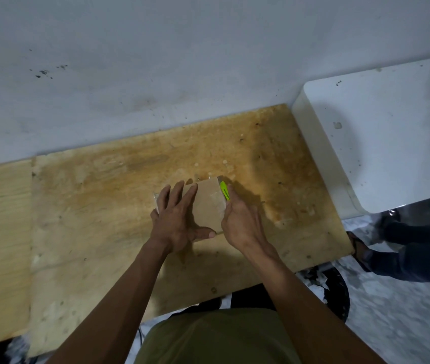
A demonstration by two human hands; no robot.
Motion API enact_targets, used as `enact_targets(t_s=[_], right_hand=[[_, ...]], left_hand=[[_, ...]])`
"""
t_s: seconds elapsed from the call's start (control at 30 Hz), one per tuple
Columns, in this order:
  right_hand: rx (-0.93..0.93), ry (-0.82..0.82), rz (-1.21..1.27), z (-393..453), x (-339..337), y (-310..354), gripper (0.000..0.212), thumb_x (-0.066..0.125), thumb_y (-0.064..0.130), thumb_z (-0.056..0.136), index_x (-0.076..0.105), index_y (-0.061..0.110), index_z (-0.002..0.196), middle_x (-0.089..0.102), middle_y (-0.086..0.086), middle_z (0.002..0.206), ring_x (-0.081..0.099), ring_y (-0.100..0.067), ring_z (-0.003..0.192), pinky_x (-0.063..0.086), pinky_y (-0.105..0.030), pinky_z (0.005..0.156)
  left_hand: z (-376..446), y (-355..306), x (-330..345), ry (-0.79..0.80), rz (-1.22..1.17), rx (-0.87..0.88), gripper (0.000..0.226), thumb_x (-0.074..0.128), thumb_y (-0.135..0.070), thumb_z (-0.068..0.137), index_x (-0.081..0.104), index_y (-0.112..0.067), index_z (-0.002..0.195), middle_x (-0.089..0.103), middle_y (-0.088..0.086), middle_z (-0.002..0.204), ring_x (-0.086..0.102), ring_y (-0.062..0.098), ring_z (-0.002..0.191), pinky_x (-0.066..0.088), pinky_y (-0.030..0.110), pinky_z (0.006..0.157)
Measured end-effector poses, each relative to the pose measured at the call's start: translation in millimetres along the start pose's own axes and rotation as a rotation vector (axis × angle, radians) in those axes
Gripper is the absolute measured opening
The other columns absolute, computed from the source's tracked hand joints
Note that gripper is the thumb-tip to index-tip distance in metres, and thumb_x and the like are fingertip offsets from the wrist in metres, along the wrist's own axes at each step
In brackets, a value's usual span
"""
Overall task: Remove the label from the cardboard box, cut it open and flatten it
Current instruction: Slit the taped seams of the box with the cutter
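The cardboard box sits on the stained plywood board, just ahead of both hands and between them, its long axis running from near-left up to far-right, away from the person. The left hand lies flat on top, fingers spread wide and unclenched across the near-left part of the lid, thumb stretched along the near edge, pinning the box rather than gripping it. The right hand is the working one: it hugs the box's right side, fingers curled around a bright green utility knife that points along that right edge toward the far corner. The blade tip is too small to make out. The cut looks set to follow that right edge, so the left hand's hold-down matters. Glossy tape shows on top; whether any label remains, I can't tell. A white block stands well off to the right.
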State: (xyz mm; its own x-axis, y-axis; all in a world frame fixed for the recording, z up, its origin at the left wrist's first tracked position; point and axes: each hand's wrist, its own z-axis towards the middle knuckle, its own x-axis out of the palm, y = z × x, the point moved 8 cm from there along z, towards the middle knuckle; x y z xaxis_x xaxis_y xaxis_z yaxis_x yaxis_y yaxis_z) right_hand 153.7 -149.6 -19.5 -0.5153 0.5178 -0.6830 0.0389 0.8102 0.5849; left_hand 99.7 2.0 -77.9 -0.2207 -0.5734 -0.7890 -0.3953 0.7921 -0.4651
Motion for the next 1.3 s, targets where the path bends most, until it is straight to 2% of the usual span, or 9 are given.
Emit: enact_targets(t_s=[0.07, 0.17, 0.4, 0.6, 0.67, 0.77, 0.93, 1.03, 1.3], right_hand=[[0.001, -0.004, -0.01, 0, 0, 0, 0.058, 0.04, 0.012, 0.099, 0.022, 0.025, 0.152, 0.066, -0.019, 0.105, 0.065, -0.037, 0.091, 0.056, -0.037, 0.071], [0.012, -0.008, -0.041, -1, -2, -1, 0.058, 0.042, 0.011, 0.098, 0.024, 0.024, 0.152, 0.065, -0.02, 0.107, 0.065, -0.039, 0.094, 0.047, -0.032, 0.064], [-0.006, -0.011, -0.067, -7, -2, 0, 0.058, 0.046, 0.008, 0.095, 0.029, 0.02, 0.149, 0.067, -0.02, 0.106, 0.064, -0.041, 0.094, 0.04, -0.03, 0.063], [-0.001, 0.001, -0.075, -13, 0, -3, 0.059, 0.049, 0.009, 0.092, 0.029, 0.021, 0.147, 0.066, -0.019, 0.108, 0.064, -0.041, 0.097, 0.046, -0.034, 0.066], [-0.003, 0.012, -0.081, -17, -1, -4, 0.062, 0.049, 0.01, 0.094, 0.025, 0.02, 0.15, 0.065, -0.02, 0.11, 0.063, -0.041, 0.099, 0.043, -0.033, 0.068], [-0.002, 0.019, -0.093, -21, -1, -6, 0.067, 0.049, 0.01, 0.094, 0.02, 0.02, 0.153, 0.065, -0.022, 0.111, 0.063, -0.041, 0.099, 0.046, -0.035, 0.072], [0.004, 0.03, -0.12, -22, 4, -10, 0.073, 0.05, 0.008, 0.09, 0.016, 0.018, 0.154, 0.067, -0.021, 0.11, 0.063, -0.04, 0.099, 0.047, -0.035, 0.071], [-0.006, 0.011, -0.136, -23, 4, -12, 0.072, 0.048, 0.007, 0.09, 0.016, 0.017, 0.154, 0.067, -0.021, 0.109, 0.063, -0.039, 0.1, 0.04, -0.032, 0.068], [-0.011, 0.004, -0.142, -30, 6, -19, 0.073, 0.046, 0.003, 0.09, 0.016, 0.019, 0.154, 0.068, -0.018, 0.101, 0.064, -0.036, 0.092, 0.04, -0.031, 0.064]], left_hand=[[0, 1, 0, -0.006, 0.012, -0.001, 0.127, 0.07, -0.081, 0.049, 0.007, -0.042, 0.152, -0.003, -0.011, 0.162, -0.011, 0.023, 0.147, 0.024, 0.063, 0.106], [0, 0, 0, -0.008, 0.017, 0.002, 0.127, 0.07, -0.081, 0.049, 0.007, -0.042, 0.152, -0.002, -0.01, 0.161, -0.01, 0.023, 0.146, 0.024, 0.063, 0.106], [0, 0, 0, -0.017, 0.015, 0.013, 0.126, 0.07, -0.08, 0.05, 0.008, -0.04, 0.152, -0.001, -0.009, 0.161, -0.01, 0.023, 0.146, 0.025, 0.062, 0.107], [0, 0, 1, -0.017, 0.017, 0.01, 0.126, 0.07, -0.08, 0.05, 0.008, -0.04, 0.152, -0.002, -0.009, 0.162, -0.01, 0.024, 0.146, 0.024, 0.062, 0.106], [0, 1, 1, -0.015, 0.016, 0.01, 0.126, 0.07, -0.08, 0.05, 0.008, -0.04, 0.152, -0.002, -0.008, 0.162, -0.01, 0.024, 0.146, 0.024, 0.061, 0.107], [0, 0, 0, -0.016, 0.019, 0.01, 0.126, 0.07, -0.081, 0.05, 0.009, -0.039, 0.152, -0.001, -0.009, 0.161, -0.01, 0.023, 0.146, 0.024, 0.061, 0.107], [1, 1, 1, -0.016, 0.015, -0.003, 0.128, 0.07, -0.081, 0.048, 0.009, -0.04, 0.152, 0.0, -0.009, 0.161, -0.01, 0.023, 0.146, 0.025, 0.061, 0.106], [1, 2, 2, -0.014, 0.022, -0.002, 0.127, 0.069, -0.082, 0.048, 0.008, -0.04, 0.152, 0.0, -0.008, 0.161, -0.01, 0.023, 0.146, 0.024, 0.062, 0.106], [0, 0, 0, -0.017, 0.024, -0.001, 0.127, 0.069, -0.081, 0.049, 0.009, -0.039, 0.152, 0.0, -0.007, 0.162, -0.01, 0.024, 0.146, 0.023, 0.06, 0.107]])
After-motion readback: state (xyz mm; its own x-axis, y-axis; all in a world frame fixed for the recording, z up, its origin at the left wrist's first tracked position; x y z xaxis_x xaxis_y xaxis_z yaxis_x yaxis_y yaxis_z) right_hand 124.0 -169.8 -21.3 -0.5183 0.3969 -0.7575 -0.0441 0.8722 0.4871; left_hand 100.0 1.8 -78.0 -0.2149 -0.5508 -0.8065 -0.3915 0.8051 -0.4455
